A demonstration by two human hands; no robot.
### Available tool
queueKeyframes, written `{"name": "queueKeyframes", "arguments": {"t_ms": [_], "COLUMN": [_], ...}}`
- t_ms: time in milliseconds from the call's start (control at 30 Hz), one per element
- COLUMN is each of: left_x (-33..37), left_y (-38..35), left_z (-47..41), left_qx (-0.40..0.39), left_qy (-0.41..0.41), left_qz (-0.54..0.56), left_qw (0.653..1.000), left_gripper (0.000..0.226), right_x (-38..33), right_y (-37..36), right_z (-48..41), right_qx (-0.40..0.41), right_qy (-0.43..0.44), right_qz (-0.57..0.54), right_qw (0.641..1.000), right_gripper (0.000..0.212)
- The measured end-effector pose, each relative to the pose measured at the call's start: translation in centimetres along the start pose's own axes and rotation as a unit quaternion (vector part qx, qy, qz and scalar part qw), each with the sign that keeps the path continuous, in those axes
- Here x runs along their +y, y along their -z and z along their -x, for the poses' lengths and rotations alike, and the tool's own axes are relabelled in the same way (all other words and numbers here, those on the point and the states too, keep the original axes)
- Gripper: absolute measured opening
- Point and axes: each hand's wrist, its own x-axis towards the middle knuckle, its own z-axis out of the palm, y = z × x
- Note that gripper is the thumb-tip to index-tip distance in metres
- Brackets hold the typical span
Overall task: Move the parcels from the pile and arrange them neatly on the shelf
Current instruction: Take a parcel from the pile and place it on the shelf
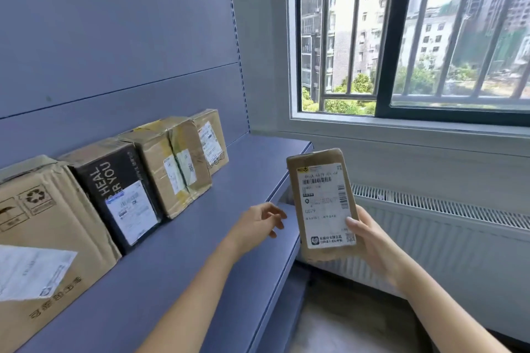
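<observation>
My right hand (372, 243) holds a small flat brown parcel (322, 203) upright, its white shipping label facing me, just past the right end of the blue shelf (229, 238). My left hand (258, 223) hovers over the shelf's front edge, fingers apart and holding nothing, a short way left of the parcel. Along the shelf's back panel stands a row of parcels: a large brown carton (43, 238) nearest, a black box (114, 189) printed with white letters, a taped brown box (169, 163), and a smaller brown box (210, 140) at the far end.
A barred window (401, 37) fills the wall to the right, with a white radiator (430, 232) under it. The shelf's bare blue surface runs in front of the row and on to its far right end. A lower shelf edge (286, 309) juts out below.
</observation>
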Motion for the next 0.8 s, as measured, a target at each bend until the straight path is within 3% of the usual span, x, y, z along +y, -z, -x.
{"name": "queueKeyframes", "arguments": {"t_ms": [233,500,633,800], "left_x": [-0.7,1.1,1.4,0.5], "left_y": [0.7,-1.1,-1.6,-0.8], "left_z": [-7.7,-16.5,-18.8,-19.7], "left_qx": [0.052,0.161,0.238,0.319], "left_qy": [0.02,0.069,0.094,0.14], "left_qz": [0.022,0.055,0.065,0.098], "left_qw": [0.998,0.983,0.964,0.932], "left_gripper": [0.02,0.02,0.026,0.033], "right_x": [0.1,-3.0,-3.2,-1.8], "right_y": [3.4,8.6,9.8,9.5], "right_z": [-10.9,-22.8,-27.9,-32.6], "right_qx": [-0.033,-0.144,-0.184,-0.241], "right_qy": [0.002,-0.02,-0.028,-0.043], "right_qz": [0.011,-0.018,-0.022,-0.014], "right_qw": [0.999,0.989,0.982,0.97], "right_gripper": [0.108,0.109,0.093,0.101]}}
